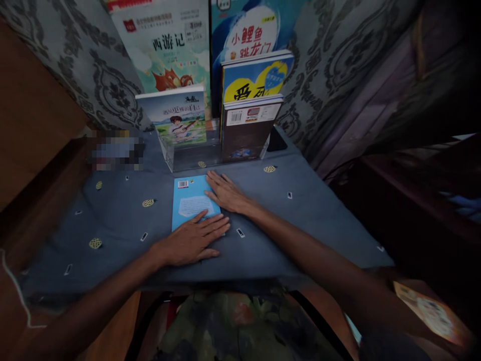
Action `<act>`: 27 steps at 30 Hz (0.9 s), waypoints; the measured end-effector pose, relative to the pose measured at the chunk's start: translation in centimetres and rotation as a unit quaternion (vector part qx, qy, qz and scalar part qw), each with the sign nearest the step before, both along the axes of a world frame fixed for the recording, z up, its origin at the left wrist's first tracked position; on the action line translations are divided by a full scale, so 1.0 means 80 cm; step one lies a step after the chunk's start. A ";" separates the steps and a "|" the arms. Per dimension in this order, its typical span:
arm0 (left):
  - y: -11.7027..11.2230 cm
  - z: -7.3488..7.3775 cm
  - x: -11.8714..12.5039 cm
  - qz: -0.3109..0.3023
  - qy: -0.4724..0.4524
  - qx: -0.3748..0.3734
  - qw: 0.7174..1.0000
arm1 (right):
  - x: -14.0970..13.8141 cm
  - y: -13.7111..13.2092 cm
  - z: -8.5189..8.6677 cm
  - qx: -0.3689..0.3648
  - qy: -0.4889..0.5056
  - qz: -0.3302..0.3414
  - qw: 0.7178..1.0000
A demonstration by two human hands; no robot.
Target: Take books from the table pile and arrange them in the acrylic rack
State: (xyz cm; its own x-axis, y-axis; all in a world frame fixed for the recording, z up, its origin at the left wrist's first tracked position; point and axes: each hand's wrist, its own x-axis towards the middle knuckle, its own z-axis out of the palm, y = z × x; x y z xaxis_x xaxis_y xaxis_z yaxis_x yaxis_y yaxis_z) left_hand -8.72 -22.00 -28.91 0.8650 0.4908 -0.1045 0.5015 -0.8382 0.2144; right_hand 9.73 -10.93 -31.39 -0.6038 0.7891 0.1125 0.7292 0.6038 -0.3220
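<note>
A light blue book [180,205] lies flat on the cloth-covered table [300,225], its barcode at the top left corner. My left hand [195,237] rests flat across the book's lower edge, fingers stretched to the right. Along the upper right edge lies my right hand [229,193], palm down with fingers extended onto the cover. Neither hand grips anything. Behind the book stands a clear acrylic book holder [188,159]. It bears a book with a guitar player on its cover [180,120], a dark book with a barcode [248,133] and a yellow and blue book [259,75].
Tall picture books, one pale green [169,45] and one blue [221,35], stand at the back before a patterned curtain [338,55]. A dark flat object [277,140] lies beside the holder. At left is a blurred-out item [116,150]; a booklet [432,311] lies lower right.
</note>
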 end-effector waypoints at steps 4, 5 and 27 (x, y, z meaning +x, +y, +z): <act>0.000 0.002 -0.001 0.007 -0.012 -0.011 1.000 | 0.000 -0.001 -0.003 0.013 -0.017 0.002 1.000; 0.001 0.002 -0.002 0.008 -0.014 -0.013 1.000 | 0.001 -0.002 -0.004 0.013 -0.023 0.003 1.000; -0.021 -0.028 -0.061 0.193 -0.037 0.077 0.977 | 0.036 -0.082 0.000 0.040 0.038 0.125 0.991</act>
State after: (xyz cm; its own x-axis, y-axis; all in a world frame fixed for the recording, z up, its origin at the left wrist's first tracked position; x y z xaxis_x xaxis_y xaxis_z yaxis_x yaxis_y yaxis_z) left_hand -13.57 -23.66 -31.11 0.6149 0.7869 0.0530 0.7744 -0.6151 0.1482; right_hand 12.60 -17.46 -31.41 -0.7673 0.6020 0.2209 0.5284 0.7887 -0.3142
